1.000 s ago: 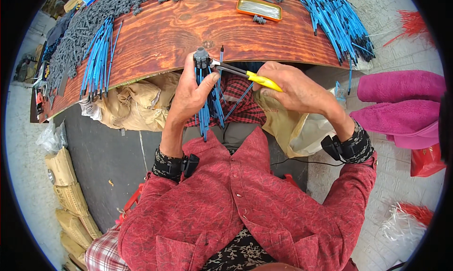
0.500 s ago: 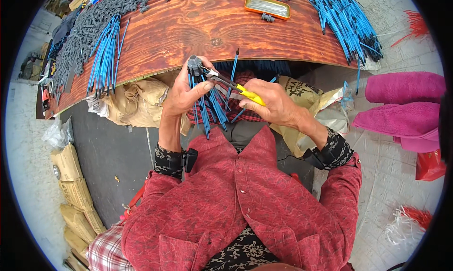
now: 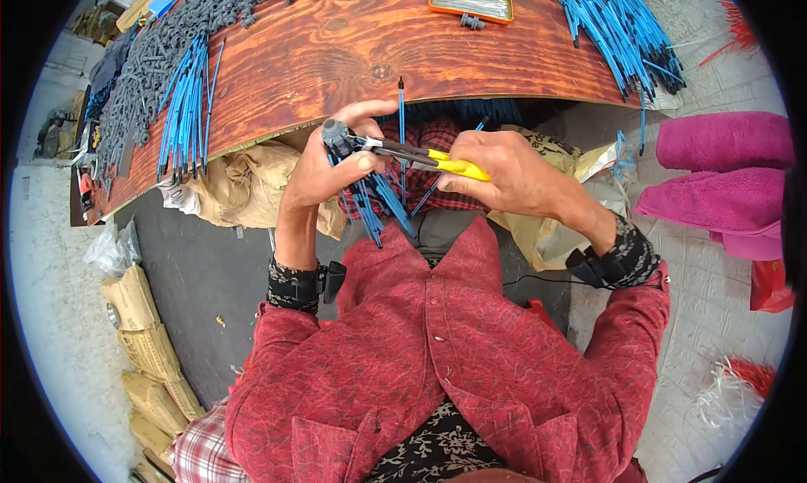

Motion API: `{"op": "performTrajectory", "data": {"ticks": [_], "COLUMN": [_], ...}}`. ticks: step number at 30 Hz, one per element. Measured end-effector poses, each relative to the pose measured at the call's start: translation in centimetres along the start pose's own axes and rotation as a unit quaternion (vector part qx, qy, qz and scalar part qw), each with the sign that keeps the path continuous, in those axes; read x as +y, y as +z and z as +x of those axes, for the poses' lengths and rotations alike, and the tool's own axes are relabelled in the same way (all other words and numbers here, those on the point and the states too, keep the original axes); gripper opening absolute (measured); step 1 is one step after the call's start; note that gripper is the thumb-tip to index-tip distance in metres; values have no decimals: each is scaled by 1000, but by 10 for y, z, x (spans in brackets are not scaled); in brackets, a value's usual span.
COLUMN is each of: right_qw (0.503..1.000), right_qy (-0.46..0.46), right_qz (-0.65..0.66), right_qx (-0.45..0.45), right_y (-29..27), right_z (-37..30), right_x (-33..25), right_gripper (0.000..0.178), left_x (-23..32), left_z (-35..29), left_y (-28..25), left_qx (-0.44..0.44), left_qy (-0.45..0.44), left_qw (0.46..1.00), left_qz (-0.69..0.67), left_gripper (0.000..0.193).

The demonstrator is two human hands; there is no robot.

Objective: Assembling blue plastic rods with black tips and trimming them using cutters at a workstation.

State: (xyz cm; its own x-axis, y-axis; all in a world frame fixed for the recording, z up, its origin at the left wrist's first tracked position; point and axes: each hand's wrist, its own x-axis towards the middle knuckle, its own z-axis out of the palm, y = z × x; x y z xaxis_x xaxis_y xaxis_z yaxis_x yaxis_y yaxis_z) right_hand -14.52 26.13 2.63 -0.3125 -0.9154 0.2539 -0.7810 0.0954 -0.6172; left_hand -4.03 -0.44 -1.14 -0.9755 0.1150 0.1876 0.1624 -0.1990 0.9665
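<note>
My left hand (image 3: pixel 313 174) is wrapped round a grey plastic fitting (image 3: pixel 338 136), its index finger stretched out past the piece. Several thin blue rods with dark ends (image 3: pixel 385 199) hang below that hand, over my lap. Gripped in my right hand (image 3: pixel 519 176) are pliers with yellow handles (image 3: pixel 461 168). The jaws of the pliers reach the side of the fitting, where a small pale bit shows between them and my left fingers. Whether the jaws are closed on it I cannot tell. A single blue rod (image 3: pixel 402 117) stands upright between my hands.
Beyond my hands is a wooden table (image 3: pixel 294 79) with a curved-looking front edge. A pile of grey fittings (image 3: pixel 155 79) and blue rods (image 3: pixel 185 105) lie at left. A tin of thin metal pins (image 3: pixel 471 2) sits at the back, more blue rods (image 3: pixel 618 42) at right.
My left index finger has lifted and stretched out. My right hand has shifted slightly right with the pliers, which now lie flatter. The fitting has moved slightly left and down.
</note>
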Motion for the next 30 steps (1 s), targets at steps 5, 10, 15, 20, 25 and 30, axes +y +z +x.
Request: {"op": "performTrajectory", "data": {"ticks": [5,10,15,20,25,30], "right_qw": [882,551,672,930,982,599], "right_qy": [249,241,271,286,35,299], "right_qz": [340,736,620,193,-167,688], "right_qx": [-211,-311,-301,-123,82,-281], "right_y": [-28,10,-16,-43,-39,1], "right_z": [-12,-32,-25,-27,-41,-63], "right_x": [-19,1,-9,-42,-35,16], "right_gripper": [47,75,52,51,42,67], "left_x": [3,-4,-7,-10,-1,-4], "left_z": [-4,1,6,6,5,4], "left_y": [6,8,4,3,11,21], "left_qx": [-8,-36,-31,5,27,14], "left_qy": [-15,9,-10,21,-10,-19], "left_qw": [995,997,999,999,995,999], "left_qz": [99,63,9,44,94,48], "left_gripper": [86,62,52,51,61,71]}}
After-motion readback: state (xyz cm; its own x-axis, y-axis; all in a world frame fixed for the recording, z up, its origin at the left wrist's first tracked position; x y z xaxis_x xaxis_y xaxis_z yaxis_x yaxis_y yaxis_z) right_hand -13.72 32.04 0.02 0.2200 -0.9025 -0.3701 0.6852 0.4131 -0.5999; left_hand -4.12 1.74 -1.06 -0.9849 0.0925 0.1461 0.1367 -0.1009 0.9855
